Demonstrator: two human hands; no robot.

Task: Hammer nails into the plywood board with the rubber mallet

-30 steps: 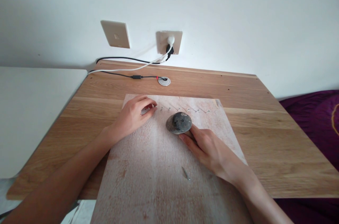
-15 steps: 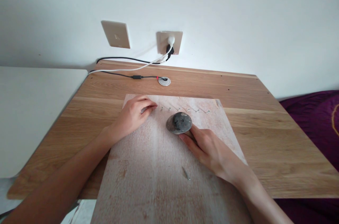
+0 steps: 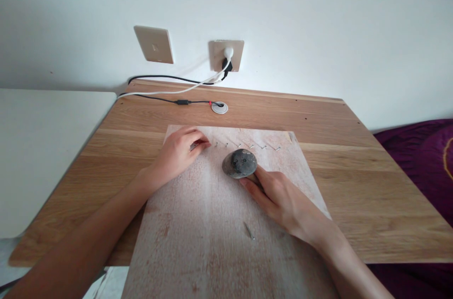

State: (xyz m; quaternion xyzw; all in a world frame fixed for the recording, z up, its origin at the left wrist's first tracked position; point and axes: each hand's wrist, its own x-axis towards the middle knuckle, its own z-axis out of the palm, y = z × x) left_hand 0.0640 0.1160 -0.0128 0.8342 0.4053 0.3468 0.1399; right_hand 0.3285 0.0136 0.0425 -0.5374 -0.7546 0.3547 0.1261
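Currently the right hand (image 3: pixel 279 195) grips the stone (image 3: pixel 239 163) just ahead of its knuckles, long axis left-right, fingertips hidden beneath. Left hand (image 3: pixel 179 152) is pinched shut beside the nails (image 3: pixel 247 146); whatever it pinches is hidden.

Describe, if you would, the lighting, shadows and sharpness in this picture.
Head view: soft, even light, no glare on the wooden table; head view: the stone in the right hand casts only a faint shadow on the board; head view: the wall darkens toward the upper left corner; head view: the row of nails beside the left hand is too small to show sharply.
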